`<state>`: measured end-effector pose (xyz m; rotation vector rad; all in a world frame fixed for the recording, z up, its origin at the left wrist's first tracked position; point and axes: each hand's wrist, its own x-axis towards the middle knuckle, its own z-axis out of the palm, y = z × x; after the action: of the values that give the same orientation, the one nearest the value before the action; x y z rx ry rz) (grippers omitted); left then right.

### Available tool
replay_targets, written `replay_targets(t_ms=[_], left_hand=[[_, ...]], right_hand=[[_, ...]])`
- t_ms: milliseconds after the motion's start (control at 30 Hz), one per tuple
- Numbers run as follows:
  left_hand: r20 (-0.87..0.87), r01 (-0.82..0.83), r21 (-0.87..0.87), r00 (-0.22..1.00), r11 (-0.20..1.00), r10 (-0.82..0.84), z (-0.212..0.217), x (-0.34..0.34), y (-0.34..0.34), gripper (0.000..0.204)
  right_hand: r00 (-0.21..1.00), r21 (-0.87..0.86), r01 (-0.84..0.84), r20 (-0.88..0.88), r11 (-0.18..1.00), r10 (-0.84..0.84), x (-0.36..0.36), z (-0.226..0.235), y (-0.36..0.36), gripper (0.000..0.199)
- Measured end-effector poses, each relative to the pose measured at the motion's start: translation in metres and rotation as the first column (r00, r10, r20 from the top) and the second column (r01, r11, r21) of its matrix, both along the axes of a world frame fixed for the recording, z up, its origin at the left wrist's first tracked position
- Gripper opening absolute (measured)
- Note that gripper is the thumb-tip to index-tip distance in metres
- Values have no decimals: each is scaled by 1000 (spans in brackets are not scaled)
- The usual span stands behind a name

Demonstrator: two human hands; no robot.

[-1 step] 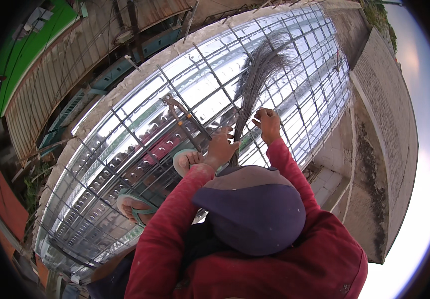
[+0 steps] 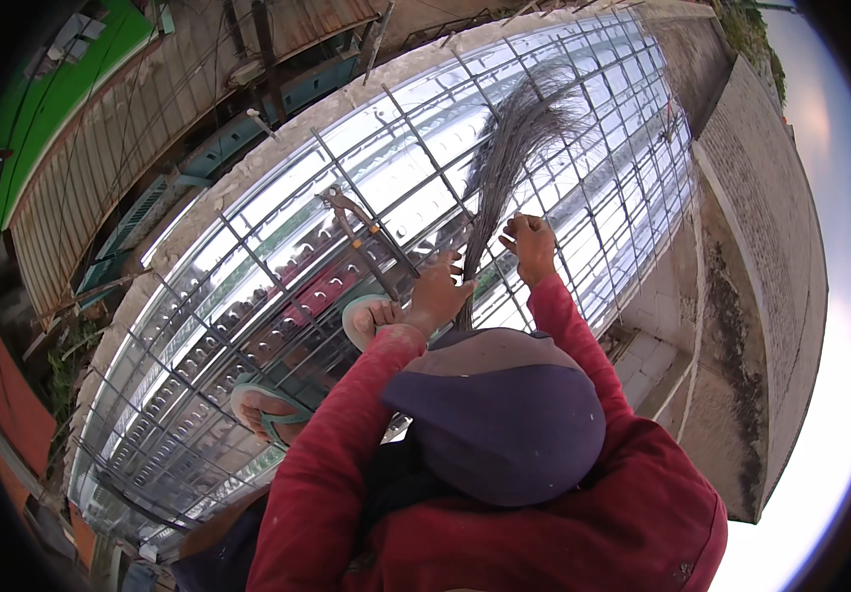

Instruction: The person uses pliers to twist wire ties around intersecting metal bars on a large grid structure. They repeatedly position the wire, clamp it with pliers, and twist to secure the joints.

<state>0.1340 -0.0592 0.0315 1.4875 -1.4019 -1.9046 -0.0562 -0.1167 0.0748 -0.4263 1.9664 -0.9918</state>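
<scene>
Head view, looking down over a dark cap and red sleeves: the left hand is closed around the base of a bundle of thin grey wires fanning away over a rebar grid. The right hand, just right of the bundle, pinches a grid bar with curled fingers; pliers lie on the grid to the left.

This is looking like an outdoor building site, up on an unfinished concrete slab. A wide grid of steel reinforcing bars is stretching across most of the view, lying over shiny formwork sheeting that is reflecting the sky. A bundle of thin tie wire is standing up from the bars near the grid's far edge. Bare concrete walls are running along the right edge of the grid, and a rusty corrugated metal roof and a green wall are showing beyond its left edge. Open sky is glowing at the right.
</scene>
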Motion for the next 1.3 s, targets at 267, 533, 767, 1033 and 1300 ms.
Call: replay_targets(t_ms=[267, 533, 767, 1033, 1300], left_hand=[[120, 37, -47, 992, 998, -31, 8, -7, -5, 52], [112, 14, -66, 994, 998, -6, 10, -7, -5, 48], [254, 83, -160, 966, 984, -40, 2, -20, 1, 47], [398, 134, -230, 917, 964, -32, 22, -16, 0, 44], [380, 78, -131, 925, 988, -22, 21, -12, -1, 45]], right_hand=[[991, -20, -20, 134, 1000, 22, -11, -6, -20, 29], [963, -29, 56, 265, 998, -47, -32, -18, -29, 22], [694, -131, 285, 711, 950, -110, -59, 0, -27, 10], [987, -403, 131, 142, 906, -79, -53, 96, -79, 16], [865, -749, 39, -306, 662, -398, -172, 275, -203, 18]])
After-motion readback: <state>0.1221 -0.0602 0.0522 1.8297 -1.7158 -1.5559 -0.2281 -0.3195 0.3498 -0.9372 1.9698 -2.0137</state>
